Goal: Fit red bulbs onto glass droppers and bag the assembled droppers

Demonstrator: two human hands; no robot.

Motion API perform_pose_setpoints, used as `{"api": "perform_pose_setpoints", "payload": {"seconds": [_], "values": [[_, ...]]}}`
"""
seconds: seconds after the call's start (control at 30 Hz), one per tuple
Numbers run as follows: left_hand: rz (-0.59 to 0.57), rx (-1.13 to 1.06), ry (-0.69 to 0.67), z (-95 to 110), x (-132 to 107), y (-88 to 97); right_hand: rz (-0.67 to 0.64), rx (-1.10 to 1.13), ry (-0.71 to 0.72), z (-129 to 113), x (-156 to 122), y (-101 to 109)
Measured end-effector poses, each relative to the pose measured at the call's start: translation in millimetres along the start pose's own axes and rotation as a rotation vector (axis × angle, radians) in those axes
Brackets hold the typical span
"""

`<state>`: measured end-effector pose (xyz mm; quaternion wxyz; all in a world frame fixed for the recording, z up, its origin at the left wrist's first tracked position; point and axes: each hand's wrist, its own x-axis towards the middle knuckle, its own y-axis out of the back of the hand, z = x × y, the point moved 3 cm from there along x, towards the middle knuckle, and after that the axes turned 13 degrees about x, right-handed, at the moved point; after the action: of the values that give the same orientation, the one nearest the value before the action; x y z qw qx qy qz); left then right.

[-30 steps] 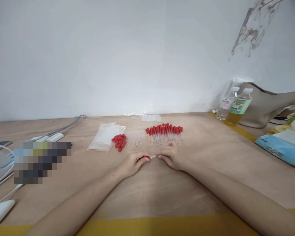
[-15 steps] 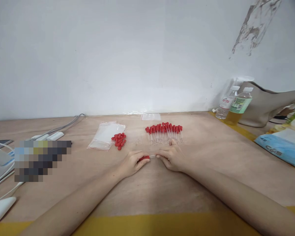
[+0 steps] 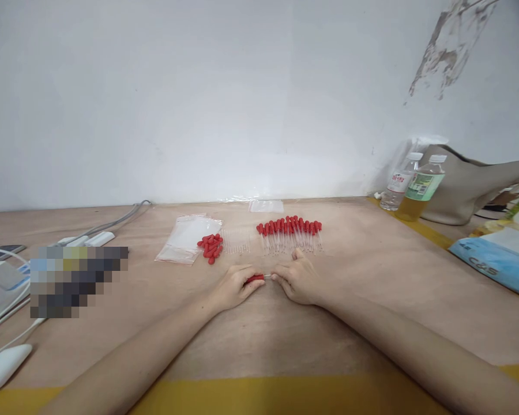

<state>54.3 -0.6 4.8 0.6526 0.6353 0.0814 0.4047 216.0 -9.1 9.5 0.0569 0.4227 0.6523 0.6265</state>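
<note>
My left hand is closed on a red rubber dropper bulb low over the table. From the bulb's right end a clear dropper tube runs to my right hand, whose thumb and fingers pinch it. How deep the tube sits in the bulb is hidden. Beyond my left hand lies a pile of loose red bulbs, and beside it a row of bare clear tubes. Past my right hand is a row of droppers with red bulbs on top.
Clear zip bags lie left of the bulbs, another bag near the wall. Two bottles, a grey bag and a blue tissue pack stand right. Cables, a power strip and a white mouse lie left.
My right hand has come slightly left toward my left hand, and less of the clear tube shows between them. The view has shifted a little.
</note>
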Motion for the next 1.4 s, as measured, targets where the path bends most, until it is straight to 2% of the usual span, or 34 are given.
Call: {"api": "perform_pose_setpoints", "payload": {"seconds": [0.07,0.13,0.2,0.27,0.33,0.43,0.53,0.67,0.8,0.93,1.03,1.1,1.17,1.27,1.4], "values": [[0.000,-0.007,0.010,-0.5,1.1,1.8,-0.010,-0.019,0.015,-2.9,1.3,5.0],[0.050,0.002,0.027,-2.3,1.2,5.5,-0.010,-0.029,0.010,-2.6,2.2,11.4],[0.126,0.040,0.063,-5.5,-0.2,10.0,0.034,0.023,-0.072,6.0,2.5,20.1],[0.176,0.091,0.115,-8.9,-2.1,13.1,0.117,0.120,-0.244,25.8,1.9,30.6],[0.175,0.129,0.139,-10.6,-3.3,13.8,0.206,0.193,-0.461,54.1,0.5,41.1],[0.153,0.157,0.125,-9.7,-3.3,13.1,0.339,0.158,-0.724,97.8,-0.2,53.1],[0.151,0.162,0.114,-9.1,-2.8,12.2,0.357,0.083,-0.855,127.4,4.3,51.4],[0.155,0.155,0.107,-11.2,-2.3,10.2,0.345,0.082,-0.881,140.2,11.6,35.1],[0.151,0.145,0.101,-12.8,-1.4,8.2,0.333,0.077,-0.872,140.2,11.1,25.0],[0.154,0.138,0.091,-10.6,-1.8,7.7,0.325,0.063,-0.867,136.6,7.1,28.0],[0.197,0.168,0.097,-9.1,-2.4,8.9,0.345,0.026,-0.853,122.7,10.2,34.3],[0.264,0.228,0.162,-13.3,-2.7,11.8,0.344,0.005,-0.805,105.3,18.1,36.2],[0.339,0.313,0.274,-23.6,-3.7,17.3,0.303,0.015,-0.736,84.3,30.1,33.3],[0.433,0.432,0.455,-48.4,-7.7,30.2,0.173,0.075,-0.667,56.5,51.8,19.4],[0.485,0.460,0.640,-86.8,-16.1,48.5,0.032,0.121,-0.738,41.9,80.4,-6.9]]}}
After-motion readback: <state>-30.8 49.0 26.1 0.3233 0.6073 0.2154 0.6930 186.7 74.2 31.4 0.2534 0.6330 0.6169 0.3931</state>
